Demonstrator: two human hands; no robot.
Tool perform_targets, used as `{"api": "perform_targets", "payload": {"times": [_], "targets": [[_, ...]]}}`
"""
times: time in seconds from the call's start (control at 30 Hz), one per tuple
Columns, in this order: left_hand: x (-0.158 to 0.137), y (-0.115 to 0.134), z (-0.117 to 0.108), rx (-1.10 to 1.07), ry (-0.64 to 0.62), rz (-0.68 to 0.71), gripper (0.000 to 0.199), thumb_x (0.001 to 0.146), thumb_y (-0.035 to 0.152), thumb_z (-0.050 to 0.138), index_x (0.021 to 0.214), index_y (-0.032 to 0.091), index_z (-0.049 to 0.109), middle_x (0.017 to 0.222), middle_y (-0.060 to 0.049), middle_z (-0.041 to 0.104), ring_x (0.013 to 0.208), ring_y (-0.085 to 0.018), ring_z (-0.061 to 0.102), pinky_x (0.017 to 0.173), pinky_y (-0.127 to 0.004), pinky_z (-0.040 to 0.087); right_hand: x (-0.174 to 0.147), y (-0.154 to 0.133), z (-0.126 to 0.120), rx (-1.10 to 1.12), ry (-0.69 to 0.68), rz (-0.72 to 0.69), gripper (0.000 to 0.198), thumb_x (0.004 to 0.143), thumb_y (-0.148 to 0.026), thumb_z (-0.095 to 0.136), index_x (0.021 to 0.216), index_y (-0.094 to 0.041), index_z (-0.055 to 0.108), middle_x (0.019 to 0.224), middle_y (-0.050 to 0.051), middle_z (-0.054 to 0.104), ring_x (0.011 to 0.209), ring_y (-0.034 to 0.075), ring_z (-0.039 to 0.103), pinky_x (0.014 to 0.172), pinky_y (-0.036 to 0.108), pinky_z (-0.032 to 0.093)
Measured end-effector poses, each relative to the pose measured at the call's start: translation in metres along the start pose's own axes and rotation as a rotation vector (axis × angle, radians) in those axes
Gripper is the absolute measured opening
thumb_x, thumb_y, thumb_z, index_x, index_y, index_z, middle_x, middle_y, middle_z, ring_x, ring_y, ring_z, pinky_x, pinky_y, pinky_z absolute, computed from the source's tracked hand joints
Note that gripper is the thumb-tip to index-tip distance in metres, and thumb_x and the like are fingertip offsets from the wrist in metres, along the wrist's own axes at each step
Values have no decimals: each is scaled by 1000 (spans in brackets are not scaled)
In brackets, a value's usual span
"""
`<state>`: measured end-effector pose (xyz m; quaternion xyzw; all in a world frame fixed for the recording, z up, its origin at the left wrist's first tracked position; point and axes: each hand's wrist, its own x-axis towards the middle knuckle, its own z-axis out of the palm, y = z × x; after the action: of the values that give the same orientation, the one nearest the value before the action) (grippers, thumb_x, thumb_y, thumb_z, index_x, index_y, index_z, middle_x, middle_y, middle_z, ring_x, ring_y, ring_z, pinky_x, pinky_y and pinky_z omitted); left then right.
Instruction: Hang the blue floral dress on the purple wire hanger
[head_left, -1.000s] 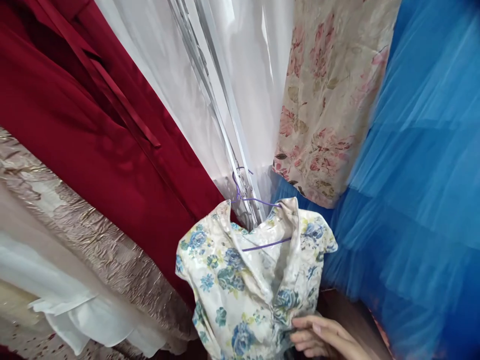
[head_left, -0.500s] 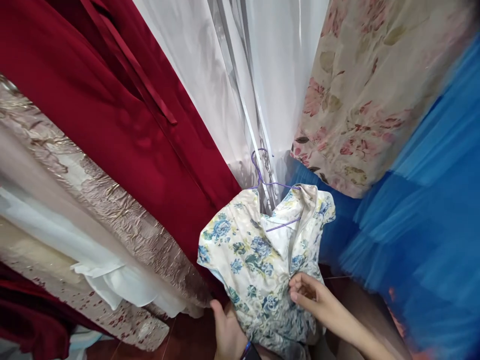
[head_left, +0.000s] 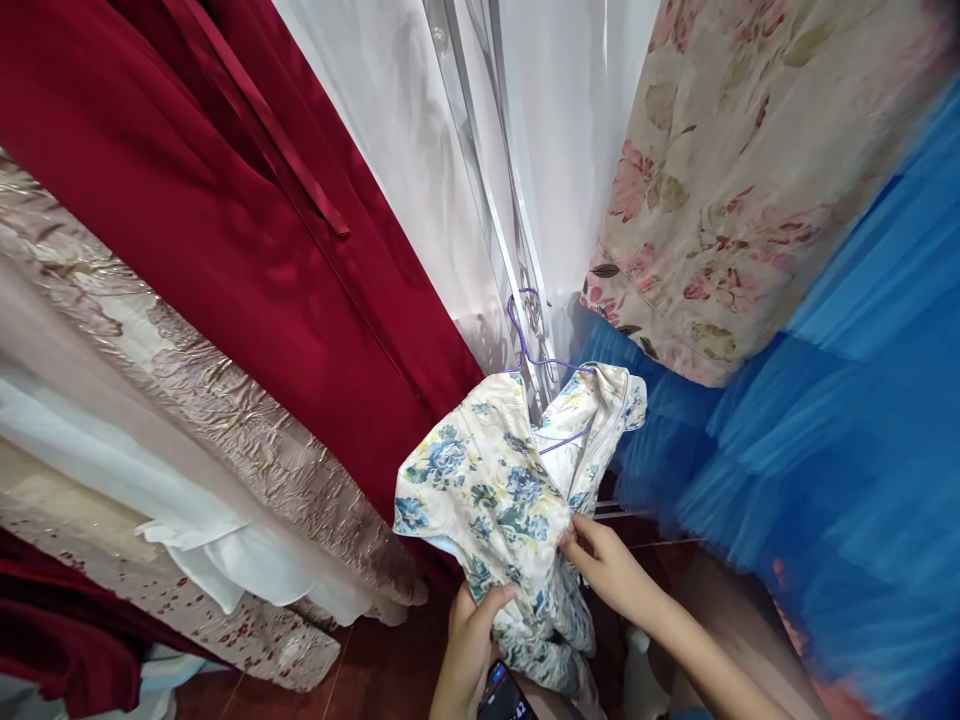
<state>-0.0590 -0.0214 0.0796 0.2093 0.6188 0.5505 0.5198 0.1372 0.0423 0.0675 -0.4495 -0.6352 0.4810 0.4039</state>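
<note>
A white dress with blue floral print hangs on a purple wire hanger, its V-neck open at the top. My right hand pinches the fabric at the front, just below the neckline. At the lower left side of the bodice, my left hand grips the cloth, with the thumb lying on top and the other fingers partly hidden. A black smartwatch with a lit screen is on my left wrist. The lower part of the dress looks gathered and bunched below my hands.
Long garments hang all around: a dark red gown, white cloth with pale straps, a beige floral dress and blue tulle. Textured pink and gold fabric hangs at left. Reddish floor tiles show below.
My left hand has moved up and right onto the bodice and taken hold of it. My right hand has shifted slightly up and left, and the dress's right side has turned inward.
</note>
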Motion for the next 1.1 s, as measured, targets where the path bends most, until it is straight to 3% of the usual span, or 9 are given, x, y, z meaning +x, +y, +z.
{"api": "perform_targets", "payload": {"times": [0.07, 0.13, 0.3, 0.37, 0.47, 0.5, 0.63, 0.77, 1.1], "targets": [[5, 1, -3, -72, -43, -56, 46, 59, 29, 80, 101, 17, 66, 96, -8, 73, 103, -29, 67, 89, -37, 53, -3, 2, -2, 51, -15, 42, 30, 90, -42, 52, 70, -20, 48, 66, -1, 53, 64, 17, 48, 61, 27, 36], [13, 0, -6, -59, -30, 25, 51, 62, 33, 80, 107, 17, 64, 104, -10, 71, 110, -29, 64, 94, -38, 50, -9, 2, -5, 131, -54, 86, 32, 90, -43, 54, 68, -20, 48, 61, -2, 50, 61, 16, 47, 59, 27, 35], [21, -16, 2, 270, 328, 632, 58, 71, 35, 76, 122, 21, 53, 132, -12, 54, 126, -29, 50, 105, -41, 42, -25, -1, -12, 286, -110, 164, 31, 89, -41, 56, 68, -20, 52, 57, -2, 55, 54, 14, 47, 56, 26, 36], [16, -27, 16, 430, 235, 750, 46, 75, 32, 73, 116, 20, 57, 124, -11, 58, 117, -27, 55, 101, -39, 44, -31, -4, -12, 308, -115, 178, 31, 90, -42, 57, 69, -19, 55, 57, -1, 59, 51, 13, 46, 53, 25, 34], [5, -46, 43, 589, -161, 694, 25, 80, 25, 65, 104, 20, 63, 103, -8, 67, 98, -24, 64, 89, -33, 49, -35, -9, -10, 340, -126, 196, 33, 88, -44, 60, 69, -17, 57, 53, -2, 60, 44, 10, 42, 48, 23, 31], [3, -52, 52, 605, -230, 670, 20, 81, 21, 62, 101, 20, 63, 98, -7, 68, 93, -23, 65, 84, -31, 50, -36, -9, -9, 355, -130, 210, 33, 87, -45, 61, 69, -17, 57, 52, -3, 60, 41, 9, 40, 46, 23, 30], [-2, -65, 74, 669, -155, 678, 7, 81, 14, 54, 81, 21, 56, 79, -4, 65, 73, -20, 61, 69, -27, 46, -33, -10, -6, 372, -121, 249, 37, 83, -48, 66, 65, -18, 54, 48, -3, 60, 35, 8, 38, 40, 21, 26], [-5, -57, 76, 694, -195, 749, 13, 85, 12, 49, 76, 22, 53, 73, -2, 59, 72, -18, 58, 71, -25, 44, -15, -26, -15, 414, -103, 203, 38, 83, -49, 66, 65, -17, 57, 48, -3, 62, 34, 7, 39, 39, 21, 25], [-21, -28, 71, 1117, -313, 781, 20, 76, 3, 46, 74, 23, 49, 79, -2, 59, 70, -18, 58, 63, -27, 34, 83, -127, -42, 582, 113, -81, 30, 77, -40, 73, 63, -15, 63, 50, -2, 63, 34, 6, 42, 37, 20, 28]]}}
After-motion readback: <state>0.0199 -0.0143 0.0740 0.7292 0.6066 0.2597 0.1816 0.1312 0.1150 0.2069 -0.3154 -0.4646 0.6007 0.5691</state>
